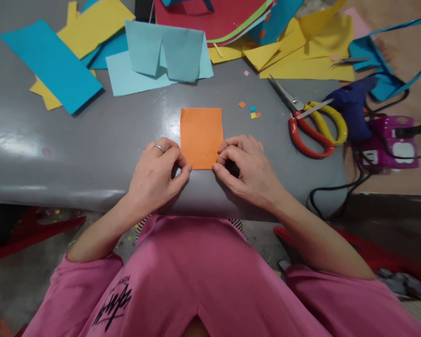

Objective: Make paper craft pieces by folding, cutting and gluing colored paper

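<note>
An orange paper square lies on the grey table, in front of my body. My left hand, with a ring on one finger, pinches the square's lower left corner between thumb and fingertips. On the other side, the thumb and fingers of my right hand close on the lower right corner. The bottom edge runs straight between my two thumbs.
Scissors with red and yellow handles lie right of my right hand, beside a blue glue gun and a purple device with black cords. Light blue folded paper, yellow paper and a blue strip lie farther back.
</note>
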Available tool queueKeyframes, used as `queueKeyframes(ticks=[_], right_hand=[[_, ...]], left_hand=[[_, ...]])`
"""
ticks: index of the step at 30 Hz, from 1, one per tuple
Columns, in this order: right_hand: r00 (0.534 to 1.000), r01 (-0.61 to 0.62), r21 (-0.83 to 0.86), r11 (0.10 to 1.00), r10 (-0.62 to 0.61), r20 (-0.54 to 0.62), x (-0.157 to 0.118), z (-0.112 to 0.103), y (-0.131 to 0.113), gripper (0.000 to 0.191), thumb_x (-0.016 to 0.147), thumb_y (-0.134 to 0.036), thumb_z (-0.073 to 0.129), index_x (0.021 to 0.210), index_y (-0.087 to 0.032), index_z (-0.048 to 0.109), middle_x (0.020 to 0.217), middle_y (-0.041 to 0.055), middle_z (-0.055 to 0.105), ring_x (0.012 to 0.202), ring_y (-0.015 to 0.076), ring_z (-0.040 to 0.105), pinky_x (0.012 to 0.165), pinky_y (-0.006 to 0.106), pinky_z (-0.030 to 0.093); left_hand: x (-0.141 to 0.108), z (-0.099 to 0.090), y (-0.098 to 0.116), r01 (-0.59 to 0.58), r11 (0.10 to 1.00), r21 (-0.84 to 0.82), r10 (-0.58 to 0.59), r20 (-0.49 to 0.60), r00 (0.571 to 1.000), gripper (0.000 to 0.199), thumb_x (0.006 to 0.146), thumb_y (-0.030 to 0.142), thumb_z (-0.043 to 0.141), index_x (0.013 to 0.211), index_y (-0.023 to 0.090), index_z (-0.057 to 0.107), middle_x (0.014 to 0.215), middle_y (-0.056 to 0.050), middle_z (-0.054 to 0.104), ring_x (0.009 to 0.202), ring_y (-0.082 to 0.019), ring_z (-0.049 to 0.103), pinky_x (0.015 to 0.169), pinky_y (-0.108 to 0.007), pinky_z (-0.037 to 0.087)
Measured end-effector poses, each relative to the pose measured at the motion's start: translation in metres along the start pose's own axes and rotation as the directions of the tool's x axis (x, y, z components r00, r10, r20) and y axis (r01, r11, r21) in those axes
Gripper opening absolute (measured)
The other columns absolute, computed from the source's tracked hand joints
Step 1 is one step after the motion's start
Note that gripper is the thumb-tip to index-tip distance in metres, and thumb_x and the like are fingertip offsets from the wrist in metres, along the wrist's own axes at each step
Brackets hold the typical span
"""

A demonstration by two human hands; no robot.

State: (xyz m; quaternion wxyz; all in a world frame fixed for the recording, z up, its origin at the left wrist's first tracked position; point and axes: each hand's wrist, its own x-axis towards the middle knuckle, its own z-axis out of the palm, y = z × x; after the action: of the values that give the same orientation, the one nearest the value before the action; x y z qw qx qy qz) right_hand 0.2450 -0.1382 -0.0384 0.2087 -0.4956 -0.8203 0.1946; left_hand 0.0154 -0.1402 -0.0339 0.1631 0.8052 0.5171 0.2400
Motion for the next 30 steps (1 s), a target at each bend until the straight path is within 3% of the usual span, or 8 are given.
queueKeyframes(ticks=[9, 12, 16, 20, 24, 30], right_hand=[[1.000, -0.008, -0.023, 1.000, 0.009, 0.005, 0.000, 0.001, -0.001, 0.014, 0.092, -0.030, 0.056, 0.081, -0.023, 0.053, 0.103, 0.0081, 0.063, 0.095, 0.0247, 0.056, 0.088, 0.043, 0.038], [1.000, -0.018, -0.019, 1.000, 0.018, 0.000, 0.001, 0.001, -0.001, 0.013, 0.091, -0.029, 0.056, 0.081, -0.023, 0.053, 0.103, 0.0079, 0.064, 0.094, 0.0245, 0.055, 0.087, 0.043, 0.038], [1.000, -0.014, -0.026, 1.000, 0.014, -0.003, 0.001, 0.001, -0.002, 0.012, 0.090, -0.029, 0.056, 0.081, -0.023, 0.054, 0.102, 0.0074, 0.064, 0.094, 0.0243, 0.055, 0.086, 0.041, 0.037], [1.000, -0.022, -0.034, 0.999, 0.022, -0.009, 0.001, 0.002, -0.002, 0.012, 0.090, -0.029, 0.056, 0.080, -0.023, 0.054, 0.102, 0.0078, 0.065, 0.094, 0.0243, 0.056, 0.086, 0.042, 0.038], [0.999, -0.034, -0.029, 0.999, 0.034, -0.003, 0.001, 0.001, -0.003, 0.014, 0.091, -0.031, 0.055, 0.080, -0.023, 0.055, 0.103, 0.0086, 0.065, 0.096, 0.0251, 0.056, 0.088, 0.044, 0.039], [0.999, -0.041, -0.012, 0.999, 0.041, -0.014, -0.001, 0.002, -0.004, 0.013, 0.091, -0.030, 0.055, 0.080, -0.023, 0.054, 0.105, 0.0092, 0.065, 0.097, 0.0257, 0.058, 0.093, 0.047, 0.041]], left_hand=[[-0.002, 0.002, 0.003, 0.018, 0.999, 0.050, -0.018, 0.007, 1.000, 0.009, 0.088, 0.019, 0.060, 0.080, 0.019, 0.055, 0.100, -0.008, 0.065, 0.093, -0.023, 0.060, 0.085, -0.041, 0.048], [-0.003, 0.000, 0.003, 0.011, 0.999, 0.045, -0.011, -0.005, 1.000, 0.004, 0.087, 0.017, 0.059, 0.092, 0.019, 0.059, 0.102, -0.008, 0.063, 0.096, -0.023, 0.060, 0.086, -0.040, 0.049], [-0.007, -0.001, -0.001, -0.088, 0.996, 0.024, 0.089, -0.017, 0.996, 0.029, 0.091, 0.014, 0.058, 0.119, 0.020, 0.061, 0.113, -0.009, 0.062, 0.097, -0.021, 0.059, 0.086, -0.037, 0.051], [-0.014, 0.003, -0.003, -0.246, 0.957, 0.155, 0.256, -0.050, 0.965, 0.026, 0.097, 0.012, 0.053, 0.113, 0.025, 0.068, 0.109, -0.006, 0.067, 0.094, -0.019, 0.059, 0.085, -0.035, 0.047], [-0.021, 0.004, 0.006, -0.381, 0.866, 0.324, 0.405, -0.008, 0.914, 0.025, 0.100, 0.011, 0.052, 0.118, 0.016, 0.068, 0.109, -0.007, 0.073, 0.099, -0.020, 0.060, 0.087, -0.034, 0.045], [-0.024, 0.002, 0.023, -0.401, 0.788, 0.466, 0.406, 0.096, 0.909, 0.030, 0.097, 0.008, 0.052, 0.124, 0.008, 0.067, 0.102, -0.009, 0.074, 0.094, -0.021, 0.062, 0.084, -0.036, 0.046]])
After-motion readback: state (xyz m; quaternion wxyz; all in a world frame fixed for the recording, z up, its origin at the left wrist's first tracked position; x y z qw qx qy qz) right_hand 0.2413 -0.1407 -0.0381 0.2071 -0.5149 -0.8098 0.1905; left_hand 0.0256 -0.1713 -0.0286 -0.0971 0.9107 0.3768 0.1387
